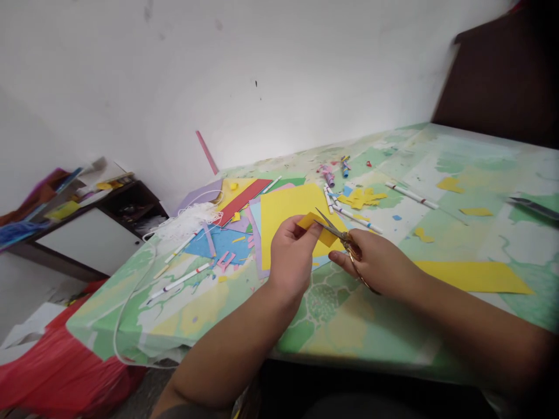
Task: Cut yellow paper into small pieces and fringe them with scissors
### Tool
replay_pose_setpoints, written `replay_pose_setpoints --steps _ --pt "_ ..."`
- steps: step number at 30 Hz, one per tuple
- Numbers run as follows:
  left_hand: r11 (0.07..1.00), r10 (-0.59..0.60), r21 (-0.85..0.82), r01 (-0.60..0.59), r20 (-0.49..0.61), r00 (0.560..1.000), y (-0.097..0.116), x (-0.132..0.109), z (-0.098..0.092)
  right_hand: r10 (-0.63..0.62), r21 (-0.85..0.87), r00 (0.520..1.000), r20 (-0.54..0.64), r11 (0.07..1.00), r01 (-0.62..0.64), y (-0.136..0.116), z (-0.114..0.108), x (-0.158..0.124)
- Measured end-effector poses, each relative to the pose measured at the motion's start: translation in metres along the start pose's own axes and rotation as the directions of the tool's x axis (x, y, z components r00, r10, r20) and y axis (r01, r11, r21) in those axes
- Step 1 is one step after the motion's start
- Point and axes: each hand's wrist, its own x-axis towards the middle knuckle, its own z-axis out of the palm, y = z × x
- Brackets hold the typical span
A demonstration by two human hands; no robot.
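My left hand point(292, 253) pinches a small folded-looking piece of yellow paper point(326, 237) between thumb and fingers. In my right hand point(379, 259) is a pair of scissors point(345, 235) with gold-coloured handles. Their blades are spread and lie across the yellow piece, close to my left thumb. Beneath my hands a stack of coloured sheets lies on the table, a yellow sheet point(279, 203) on top. A long yellow paper strip point(476, 276) lies by my right forearm. Small yellow cut-outs point(362, 199) are heaped beyond the scissors.
A patterned cloth point(227, 308) covers the table. Tangled white string point(192, 218), a red paper strip point(244, 201) and several marker pens point(179, 283) lie to the left. At the right are another marker point(410, 195) and a dark, blade-like object point(535, 208). A wall stands behind.
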Motion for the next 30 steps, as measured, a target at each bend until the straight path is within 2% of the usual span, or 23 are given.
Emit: replay_pose_setpoints --steps 9,23,30 --pt "0.998 -0.043 -0.053 0.042 -0.017 0.999 -0.0012 0.0003 0.0022 -0.013 0.024 0.997 0.071 1.0 0.012 0.0004 -0.0026 0.0003" --pt "0.997 -0.052 -0.051 0.051 -0.001 0.999 -0.002 -0.0006 0.0021 -0.018 -0.019 1.0 -0.007 1.0 0.018 0.0028 -0.0018 0.0014" --pt "0.997 -0.051 -0.05 0.051 0.001 0.999 -0.0009 -0.0006 0.0014 0.031 -0.027 0.999 0.007 0.999 -0.031 0.0038 -0.0081 0.0043"
